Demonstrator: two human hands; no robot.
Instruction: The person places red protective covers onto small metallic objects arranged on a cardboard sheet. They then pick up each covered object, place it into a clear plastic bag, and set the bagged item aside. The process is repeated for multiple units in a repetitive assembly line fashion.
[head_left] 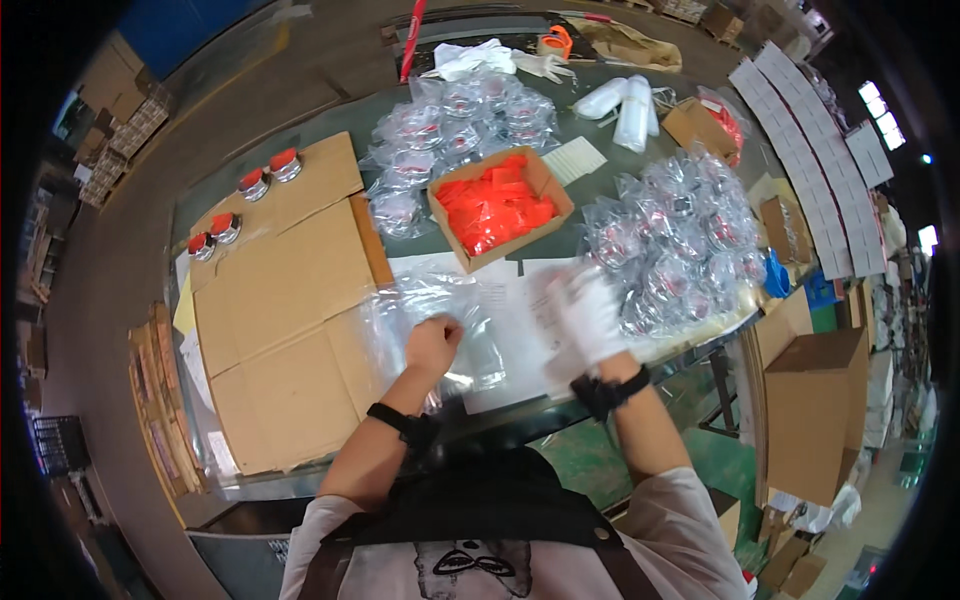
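Observation:
My left hand (434, 343), bare and with its fingers curled in, rests over a stack of clear plastic bags (478, 362) at the table's near edge. Whether it pinches a bag is hidden under the fingers. My right hand (592, 315) wears a white glove and is smeared by motion; it is over white paper sheets (527, 325), beside a heap of bagged round metal parts (690, 235). Beyond the hands stands an open cardboard box (468, 262) holding red plastic packets (497, 207).
Flat cardboard (283, 290) covers the table's left side, with several red-topped metal parts (226, 228) on it. Another bagged heap (450, 135), white gloves (480, 58), rolled plastic bags (632, 112) and an orange tape dispenser (555, 42) lie farther back. A tall open carton (815, 415) stands right.

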